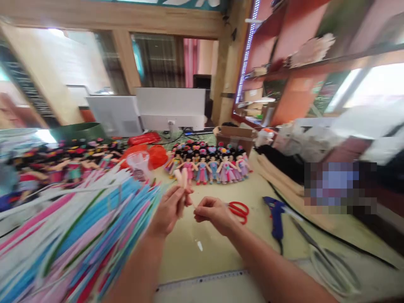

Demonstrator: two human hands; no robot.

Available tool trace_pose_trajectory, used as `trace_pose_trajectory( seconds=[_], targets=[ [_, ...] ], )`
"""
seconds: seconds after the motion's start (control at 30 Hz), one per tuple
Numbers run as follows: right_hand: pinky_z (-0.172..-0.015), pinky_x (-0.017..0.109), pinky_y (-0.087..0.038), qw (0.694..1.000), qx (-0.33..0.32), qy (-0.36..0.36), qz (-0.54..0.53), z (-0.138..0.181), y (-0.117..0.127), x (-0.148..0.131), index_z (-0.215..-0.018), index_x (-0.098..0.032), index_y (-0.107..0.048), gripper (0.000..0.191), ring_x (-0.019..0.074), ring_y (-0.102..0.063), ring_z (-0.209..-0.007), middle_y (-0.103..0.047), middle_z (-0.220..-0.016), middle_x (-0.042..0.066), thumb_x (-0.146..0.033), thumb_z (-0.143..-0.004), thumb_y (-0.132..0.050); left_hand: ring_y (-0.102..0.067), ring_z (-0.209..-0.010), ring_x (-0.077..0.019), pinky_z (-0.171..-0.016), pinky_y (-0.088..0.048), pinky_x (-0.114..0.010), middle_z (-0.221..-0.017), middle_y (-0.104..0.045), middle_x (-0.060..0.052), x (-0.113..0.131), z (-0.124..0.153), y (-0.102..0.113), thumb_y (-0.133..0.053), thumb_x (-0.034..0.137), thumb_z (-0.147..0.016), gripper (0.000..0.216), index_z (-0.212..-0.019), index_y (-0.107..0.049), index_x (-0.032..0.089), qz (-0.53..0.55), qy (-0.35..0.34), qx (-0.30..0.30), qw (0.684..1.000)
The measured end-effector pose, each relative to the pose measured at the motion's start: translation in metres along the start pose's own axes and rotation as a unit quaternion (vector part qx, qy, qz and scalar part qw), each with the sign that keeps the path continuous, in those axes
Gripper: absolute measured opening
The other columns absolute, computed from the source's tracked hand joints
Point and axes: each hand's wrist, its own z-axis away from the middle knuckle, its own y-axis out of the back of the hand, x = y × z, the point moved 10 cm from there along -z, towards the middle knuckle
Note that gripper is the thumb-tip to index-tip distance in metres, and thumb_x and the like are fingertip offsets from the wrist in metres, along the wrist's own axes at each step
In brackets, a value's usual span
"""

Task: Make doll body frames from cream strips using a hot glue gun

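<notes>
Above the pale tabletop (186,256), my left hand (168,210) is closed around a pale beige fuzzy stem (184,177), which looks like a bent pipe cleaner; its upper end sticks up past the fingers. My right hand (213,213) pinches a thin pale end beside it, just right of the left hand. Fingers hide where the two parts meet. Close to the right hand lie scissors with red handles (241,211). A large bundle of coloured pipe cleaners (107,219) lies left of my left hand. Small dolls in colourful dresses (214,166) stand grouped behind both hands.
Right of my right arm lie a blue glue gun (276,216), large scissors (334,269) and beige and black stem bundles (280,176). A ruler (205,280) runs along the front. More dolls (75,166), a clear plastic cup (138,164) and white monitors (172,107) are farther back.
</notes>
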Motion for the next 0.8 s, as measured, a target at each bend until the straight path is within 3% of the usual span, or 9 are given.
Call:
trace_pose_trajectory(
  seconds=[0.17, 0.33, 0.47, 0.8],
  targets=[
    [-0.06, 0.032, -0.051, 0.999, -0.006, -0.022, -0.043, -0.012, 0.0, 0.005, -0.058, -0.014, -0.057, 0.055, 0.0126, -0.06, -0.047, -0.063, -0.051, 0.0, -0.049, -0.028, -0.089, -0.054, -0.059, -0.0103, -0.052, -0.047, -0.02, -0.076, -0.065, -0.001, 0.0, -0.009, 0.009, -0.081, 0.039, -0.058, 0.027, -0.067, -0.069, 0.016, 0.011, 0.01, 0.029, 0.999],
    [-0.058, 0.03, -0.051, 0.997, 0.003, -0.036, -0.061, -0.012, 0.001, 0.004, -0.059, -0.014, -0.057, 0.059, 0.0121, -0.06, -0.046, -0.062, -0.05, -0.002, -0.047, -0.022, -0.09, -0.055, -0.06, -0.0101, -0.052, -0.05, -0.018, -0.078, -0.065, 0.0, -0.008, -0.012, 0.014, -0.084, 0.044, -0.052, 0.033, -0.066, -0.069, 0.018, 0.014, 0.038, 0.036, 0.999],
    [-0.058, 0.028, -0.051, 0.997, -0.02, -0.043, -0.055, -0.012, -0.003, 0.004, -0.067, -0.014, -0.063, 0.06, 0.0113, -0.06, -0.048, -0.063, -0.052, -0.003, -0.047, -0.024, -0.09, -0.054, -0.06, -0.0097, -0.051, -0.049, -0.017, -0.08, -0.064, 0.001, -0.009, -0.013, 0.017, -0.085, 0.045, -0.051, 0.034, -0.065, -0.069, 0.018, 0.009, 0.037, 0.036, 0.999],
    [-0.055, 0.026, -0.05, 0.996, -0.05, -0.067, 0.006, -0.009, -0.005, 0.005, -0.062, -0.012, -0.064, 0.06, 0.01, -0.058, -0.047, -0.063, -0.053, -0.001, -0.055, -0.026, -0.086, -0.053, -0.06, -0.0105, -0.05, -0.049, -0.018, -0.08, -0.063, 0.0, -0.011, -0.015, 0.018, -0.084, 0.046, -0.05, 0.036, -0.066, -0.068, 0.018, 0.015, 0.047, 0.042, 0.998]
  ],
)
